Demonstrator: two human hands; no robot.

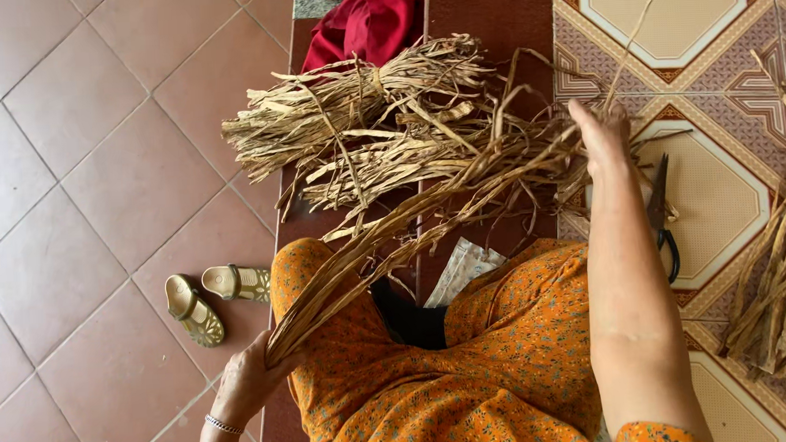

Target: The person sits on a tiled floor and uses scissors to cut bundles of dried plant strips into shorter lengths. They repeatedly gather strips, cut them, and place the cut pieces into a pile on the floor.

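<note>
Sorting of dried leaf strips (410,216) is judged in hand: one end is clamped in the left hand (245,378) at 7 o'clock; the right hand (603,137), at 2 o'clock, is closed among far ends. A tied bundle (352,99) is seen at 12; scissors (660,214) at 3.

Left hand (248,378) clenched low, right hand (603,137) extended, fingers loosely curled.

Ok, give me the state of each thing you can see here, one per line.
left hand: closed on the strand ends
right hand: raised among the loose strands
dried strands: stretched between both hands
tied bundle: bound, lying flat
scissors: lying on the tiles
sandals: off, on the floor
</note>
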